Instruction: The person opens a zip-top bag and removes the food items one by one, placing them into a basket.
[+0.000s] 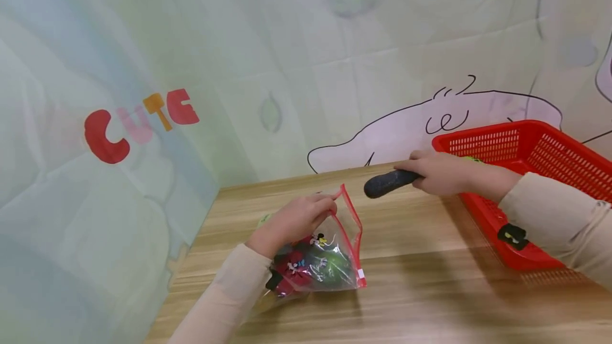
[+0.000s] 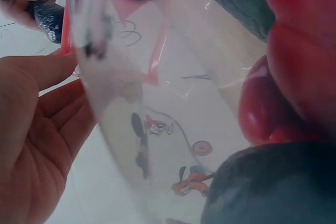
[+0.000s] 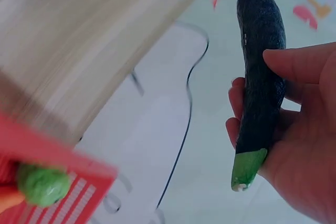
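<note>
A dark green, cucumber-like vegetable (image 1: 389,183) is gripped at one end by the right hand (image 1: 442,173), held in the air between bag and basket. In the right wrist view the thumb and fingers wrap the vegetable (image 3: 258,72), whose lighter green tip points down. The left hand (image 1: 298,219) pinches the red-edged rim of a clear zip bag (image 1: 341,272), its mouth spread apart and facing right. Inside the bag, red (image 2: 302,72) and dark green items show through the printed plastic in the left wrist view.
A red plastic basket (image 1: 509,248) stands on the right of the wooden table (image 1: 397,301), under the right forearm. In the right wrist view it holds a green item (image 3: 44,184) and something orange. Printed cloth (image 1: 229,41) hangs behind and at the left.
</note>
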Demonstrator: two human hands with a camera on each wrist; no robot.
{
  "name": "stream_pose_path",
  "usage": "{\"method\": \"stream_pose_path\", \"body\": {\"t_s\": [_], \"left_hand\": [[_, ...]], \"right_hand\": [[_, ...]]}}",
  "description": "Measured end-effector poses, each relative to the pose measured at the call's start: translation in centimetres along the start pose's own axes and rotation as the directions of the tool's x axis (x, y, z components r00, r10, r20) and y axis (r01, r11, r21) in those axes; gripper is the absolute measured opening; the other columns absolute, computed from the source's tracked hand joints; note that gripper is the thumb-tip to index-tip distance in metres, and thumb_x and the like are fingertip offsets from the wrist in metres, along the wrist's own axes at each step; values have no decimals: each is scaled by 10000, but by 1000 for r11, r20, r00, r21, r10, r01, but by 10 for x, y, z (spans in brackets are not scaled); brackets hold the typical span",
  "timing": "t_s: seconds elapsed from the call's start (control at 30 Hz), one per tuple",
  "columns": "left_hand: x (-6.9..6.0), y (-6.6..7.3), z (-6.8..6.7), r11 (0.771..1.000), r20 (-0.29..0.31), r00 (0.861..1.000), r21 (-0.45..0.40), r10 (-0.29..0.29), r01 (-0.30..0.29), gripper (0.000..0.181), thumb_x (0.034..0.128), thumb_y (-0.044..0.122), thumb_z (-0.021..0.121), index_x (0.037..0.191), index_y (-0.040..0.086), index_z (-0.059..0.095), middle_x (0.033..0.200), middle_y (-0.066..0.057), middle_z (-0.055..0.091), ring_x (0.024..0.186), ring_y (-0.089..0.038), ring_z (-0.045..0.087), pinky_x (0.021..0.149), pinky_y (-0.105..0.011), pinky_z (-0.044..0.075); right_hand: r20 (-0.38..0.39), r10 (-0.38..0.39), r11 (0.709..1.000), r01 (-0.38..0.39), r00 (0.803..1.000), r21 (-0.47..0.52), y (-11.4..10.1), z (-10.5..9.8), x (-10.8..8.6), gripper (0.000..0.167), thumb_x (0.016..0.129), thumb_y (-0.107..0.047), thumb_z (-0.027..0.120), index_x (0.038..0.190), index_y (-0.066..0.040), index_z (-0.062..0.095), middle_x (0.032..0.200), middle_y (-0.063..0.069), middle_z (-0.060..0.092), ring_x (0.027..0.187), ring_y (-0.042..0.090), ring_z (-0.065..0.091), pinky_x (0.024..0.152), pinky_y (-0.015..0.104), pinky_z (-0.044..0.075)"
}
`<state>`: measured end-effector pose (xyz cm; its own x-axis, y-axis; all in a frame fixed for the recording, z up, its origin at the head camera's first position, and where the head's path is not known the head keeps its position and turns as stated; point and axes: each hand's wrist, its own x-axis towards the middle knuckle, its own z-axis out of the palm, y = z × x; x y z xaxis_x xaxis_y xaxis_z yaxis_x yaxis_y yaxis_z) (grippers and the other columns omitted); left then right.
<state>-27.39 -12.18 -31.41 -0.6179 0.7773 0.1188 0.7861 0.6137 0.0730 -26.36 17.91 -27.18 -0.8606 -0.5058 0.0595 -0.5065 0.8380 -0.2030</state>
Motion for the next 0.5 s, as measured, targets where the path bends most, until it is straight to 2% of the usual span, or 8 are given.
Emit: {"method": "stream_pose_path", "body": {"t_s": [0.17, 0.23, 0.4, 0.5], "left_hand": [[-1, -2, 1, 1000, -26, 999, -2, 30, -30, 136, 914, 136, 559, 1036, 171, 607, 1128, 17, 636, 895, -97, 603, 846, -264, 525], [-1, -3, 2, 999, -31, 999, -5, 35, -35, 135, 916, 132, 555, 1034, 170, 609, 1164, 12, 629, 917, -102, 612, 855, -267, 523], [-4, -4, 4, 1000, -31, 999, -4, 19, -19, 139, 916, 131, 554, 1035, 173, 613, 1208, 15, 614, 961, -106, 618, 870, -264, 517], [-6, -5, 5, 1000, -34, 999, -7, 24, -24, 130, 915, 128, 555, 1024, 164, 617, 1186, 6, 625, 969, -118, 620, 871, -274, 517]], "right_hand": [[5, 82, 996, -82, 997, 41, 32, -15, -10, 457, 814, -81, 606, 1263, -51, 533, 1031, 134, 578, 884, 256, 518, 777, 460, 485], [23, 121, 990, -122, 992, 69, 46, -19, -14, 464, 816, -100, 607, 1270, -46, 526, 1072, 149, 574, 923, 276, 507, 778, 473, 479], [73, 247, 952, -256, 966, 165, 90, -25, -22, 501, 844, -237, 621, 1282, -26, 502, 1127, 201, 545, 978, 345, 462, 734, 456, 467], [87, 299, 934, -310, 950, 179, 122, -23, -27, 545, 881, -319, 576, 1279, 36, 467, 1180, 286, 500, 1009, 412, 444, 767, 529, 445]]}}
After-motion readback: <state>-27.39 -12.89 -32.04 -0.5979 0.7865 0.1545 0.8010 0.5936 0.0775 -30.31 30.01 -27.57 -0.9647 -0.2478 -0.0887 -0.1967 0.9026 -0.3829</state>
